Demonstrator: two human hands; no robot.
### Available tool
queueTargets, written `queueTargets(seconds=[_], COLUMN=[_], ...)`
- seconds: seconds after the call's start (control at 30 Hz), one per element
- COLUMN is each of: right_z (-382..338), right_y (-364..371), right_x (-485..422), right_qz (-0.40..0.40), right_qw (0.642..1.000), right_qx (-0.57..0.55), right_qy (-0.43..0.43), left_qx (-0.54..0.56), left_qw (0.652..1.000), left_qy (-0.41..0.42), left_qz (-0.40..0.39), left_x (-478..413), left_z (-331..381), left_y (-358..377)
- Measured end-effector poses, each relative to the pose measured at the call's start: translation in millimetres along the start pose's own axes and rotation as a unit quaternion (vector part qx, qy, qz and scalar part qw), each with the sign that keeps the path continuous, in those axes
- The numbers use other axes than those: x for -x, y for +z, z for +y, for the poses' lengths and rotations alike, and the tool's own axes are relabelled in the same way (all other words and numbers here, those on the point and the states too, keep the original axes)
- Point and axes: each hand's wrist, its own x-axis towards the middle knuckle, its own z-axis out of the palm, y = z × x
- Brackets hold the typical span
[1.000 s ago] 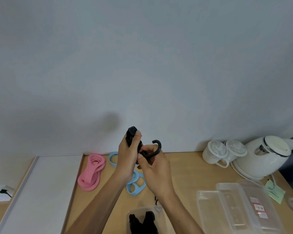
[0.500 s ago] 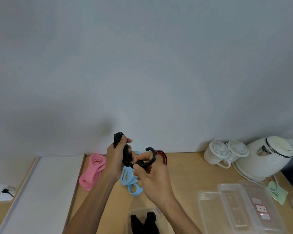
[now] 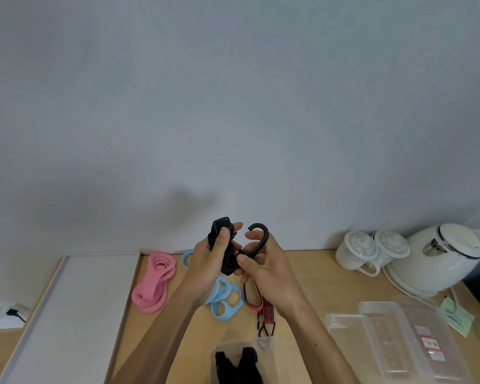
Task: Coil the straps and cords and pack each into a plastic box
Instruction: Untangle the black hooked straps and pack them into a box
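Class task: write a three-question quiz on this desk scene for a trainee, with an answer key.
1. True or false: the pink band lies inside a plastic box.
2. What does the right hand hold? A) black hook B) scissors C) spoon
3. Fill in: the left hand holds a coiled ____ strap.
Key: 1 false; 2 A; 3 black.
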Motion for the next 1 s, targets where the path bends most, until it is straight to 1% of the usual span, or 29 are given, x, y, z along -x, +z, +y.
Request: queueTargets(seconds=[0.1,0.17,0.27,0.37,0.47,0.73,1.0], right_z=[-2.6,-3.2,-2.2,-1.1,-0.6,6.2,4.2], right_y=[-2.3,-1.1,4.0,5.4,6.2,3.5,-8.3], right_x=[0.4,-0.1,-0.3,-0.9,-1.1,-2.9,-5.7], right_qz=[0.016,0.039,0.046,0.054,0.054,0.017,-0.049], right_qw=[1.000,0.999,0.999,0.998,0.998,1.000,0.999], right_qx=[-0.004,-0.015,-0.012,-0.017,-0.016,-0.022,-0.021], right_qy=[-0.005,-0.006,-0.012,-0.026,-0.026,-0.012,-0.006], left_qx=[0.007,0.003,0.008,0.027,0.017,0.019,0.007], left_qw=[0.999,0.998,0.996,0.996,0.995,0.996,0.999], left_qy=[0.006,0.021,0.041,0.030,0.024,0.015,0.009], left_qz=[0.051,0.067,0.076,0.085,0.094,0.085,0.051], left_x=[1.1,0.9,0.1,-0.8,-2.1,-0.4,1.0], left_z=[-4.0,-6.9,-3.7,-1.0,-1.7,-4.1,-4.1], left_y=[1.0,2.4,6.1,8.8,10.7,14.8,14.3])
